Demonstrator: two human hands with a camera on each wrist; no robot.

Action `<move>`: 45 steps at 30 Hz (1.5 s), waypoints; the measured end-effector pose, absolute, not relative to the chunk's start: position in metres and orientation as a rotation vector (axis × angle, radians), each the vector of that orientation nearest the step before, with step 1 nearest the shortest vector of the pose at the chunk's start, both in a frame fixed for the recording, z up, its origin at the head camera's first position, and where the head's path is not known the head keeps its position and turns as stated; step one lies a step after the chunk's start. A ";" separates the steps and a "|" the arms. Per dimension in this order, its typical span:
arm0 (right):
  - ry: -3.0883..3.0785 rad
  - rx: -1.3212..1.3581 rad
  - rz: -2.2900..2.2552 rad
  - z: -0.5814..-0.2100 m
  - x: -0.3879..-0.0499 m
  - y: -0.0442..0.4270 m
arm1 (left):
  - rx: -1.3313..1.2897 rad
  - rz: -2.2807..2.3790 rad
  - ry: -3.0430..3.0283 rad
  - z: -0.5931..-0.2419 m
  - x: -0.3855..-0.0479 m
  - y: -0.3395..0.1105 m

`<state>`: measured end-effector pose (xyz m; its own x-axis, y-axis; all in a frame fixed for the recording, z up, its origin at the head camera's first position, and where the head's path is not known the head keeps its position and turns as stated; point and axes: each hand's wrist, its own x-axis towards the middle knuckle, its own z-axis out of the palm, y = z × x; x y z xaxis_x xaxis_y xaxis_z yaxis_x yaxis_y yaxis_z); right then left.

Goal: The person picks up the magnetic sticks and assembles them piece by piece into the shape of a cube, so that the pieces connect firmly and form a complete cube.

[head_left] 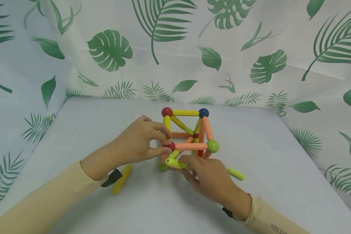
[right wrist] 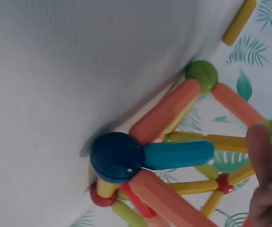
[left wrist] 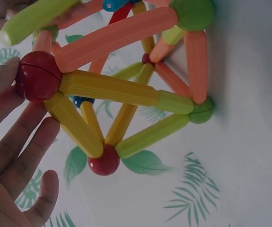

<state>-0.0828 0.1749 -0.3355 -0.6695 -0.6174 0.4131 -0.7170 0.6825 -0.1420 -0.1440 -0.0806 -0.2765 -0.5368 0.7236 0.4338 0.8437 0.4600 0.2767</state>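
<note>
A box-like frame of magnetic rods and balls stands on the table. My left hand pinches the red ball at its upper front left corner; that red ball joins yellow and salmon rods in the left wrist view. In my right hand is a lime rod, held between thumb and fingers just in front of the frame, below the red ball. A green ball forms the upper front right corner. From the dark blue ball, low in front, a blue rod sticks out with one end free.
A loose yellow rod lies left of the frame, beside my left wrist. Another loose lime rod lies to the right. Behind the table hangs a leaf-patterned cloth.
</note>
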 end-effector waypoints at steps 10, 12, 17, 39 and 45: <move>-2.553 1.338 0.610 -0.341 -0.064 0.185 | -1.341 -0.666 -2.470 -0.276 -0.143 -0.080; -2.599 1.314 0.740 -0.342 -0.062 0.188 | -1.343 -0.663 -2.467 -0.276 -0.143 -0.080; -2.719 1.259 1.010 -0.341 -0.060 0.193 | -1.343 -0.662 -2.465 -0.276 -0.144 -0.080; -2.464 1.120 0.418 -0.334 -0.080 0.176 | -1.339 -0.699 -2.457 -0.278 -0.144 -0.081; -2.447 1.041 0.264 -0.335 -0.087 0.169 | -1.338 -0.712 -2.458 -0.278 -0.144 -0.081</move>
